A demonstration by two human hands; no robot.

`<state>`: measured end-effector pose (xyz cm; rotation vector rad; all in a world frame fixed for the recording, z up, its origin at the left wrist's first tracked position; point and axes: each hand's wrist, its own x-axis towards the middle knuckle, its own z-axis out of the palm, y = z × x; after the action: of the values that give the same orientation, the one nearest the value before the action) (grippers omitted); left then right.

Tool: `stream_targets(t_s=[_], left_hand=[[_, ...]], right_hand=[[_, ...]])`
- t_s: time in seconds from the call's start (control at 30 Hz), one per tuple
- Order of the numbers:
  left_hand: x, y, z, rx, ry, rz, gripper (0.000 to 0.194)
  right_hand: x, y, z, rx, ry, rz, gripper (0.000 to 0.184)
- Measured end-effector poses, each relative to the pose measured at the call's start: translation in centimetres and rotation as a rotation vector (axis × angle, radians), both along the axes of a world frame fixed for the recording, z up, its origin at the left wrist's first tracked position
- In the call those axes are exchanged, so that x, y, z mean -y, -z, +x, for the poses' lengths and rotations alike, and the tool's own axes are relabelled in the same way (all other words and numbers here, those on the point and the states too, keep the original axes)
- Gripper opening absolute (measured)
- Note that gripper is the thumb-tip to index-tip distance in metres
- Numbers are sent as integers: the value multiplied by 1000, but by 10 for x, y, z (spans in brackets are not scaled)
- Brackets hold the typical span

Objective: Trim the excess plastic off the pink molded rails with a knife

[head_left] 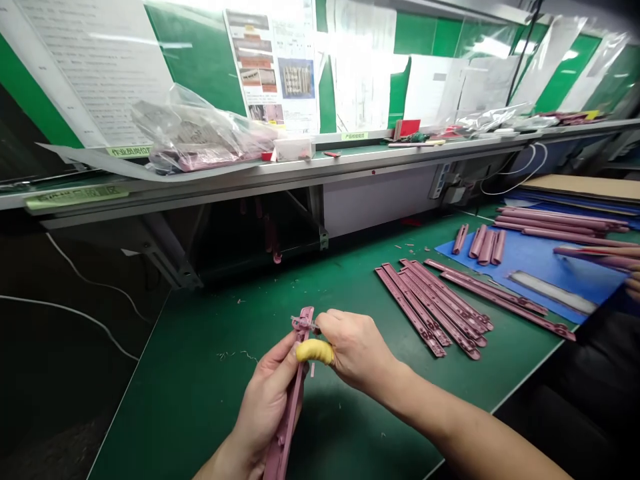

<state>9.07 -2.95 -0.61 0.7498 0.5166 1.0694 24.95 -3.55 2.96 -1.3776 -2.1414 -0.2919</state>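
Note:
My left hand (267,400) is closed around a long pink plastic strip (289,417), holding it upright over the green table (210,360). My right hand (353,347), with a yellow finger cot (315,351) on the thumb, pinches a small thin metal tool (306,324) against the strip's top end. Both hands meet at that upper tip. The tool is too small to name further.
A row of several pink strips (433,303) lies to the right on the table. A blue mat (540,267) carries short pink pieces (483,243) and longer rods (560,223). A shelf (300,170) with plastic bags (195,137) runs behind. Another person's fingers (633,283) show at the far right.

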Motion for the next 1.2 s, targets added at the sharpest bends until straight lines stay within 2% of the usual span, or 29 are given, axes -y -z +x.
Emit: stream_targets(t_s=[0.1, 0.17, 0.3, 0.37, 0.43, 0.53, 0.6, 0.67, 0.8, 1.0, 1.2], left_hand=[[-10, -14, 4, -28, -48, 11, 28], [-29, -24, 7, -4, -124, 0, 22], [-72, -40, 4, 105, -300, 4, 14], [-79, -43, -1, 138, -325, -14, 17], [-71, -42, -5, 140, -293, -43, 17], [-41, -30, -5, 97, -194, -100, 18], [-20, -22, -4, 47, -93, -144, 19], [-4, -17, -2, -10, 2, -159, 24], [12, -19, 3, -59, 78, -137, 31], [17, -20, 7, -61, 72, -159, 31], [14, -12, 1, -83, 8, -170, 49]], right_hand=[[17, 12, -18, 36, -87, -1, 29], [32, 30, -35, 76, -179, -7, 28], [61, 76, -59, 125, -422, -26, 42], [59, 86, -56, 52, -553, -53, 52], [42, 74, -42, -129, -518, -49, 55], [11, 29, -16, -394, -260, -16, 66], [-2, 4, -5, -424, -143, 5, 70], [-9, -7, 1, -388, -86, 11, 67], [-7, -4, 3, -304, 1, -33, 63], [4, -1, 4, -96, 105, -42, 65], [10, 7, -6, 15, -53, 8, 63]])
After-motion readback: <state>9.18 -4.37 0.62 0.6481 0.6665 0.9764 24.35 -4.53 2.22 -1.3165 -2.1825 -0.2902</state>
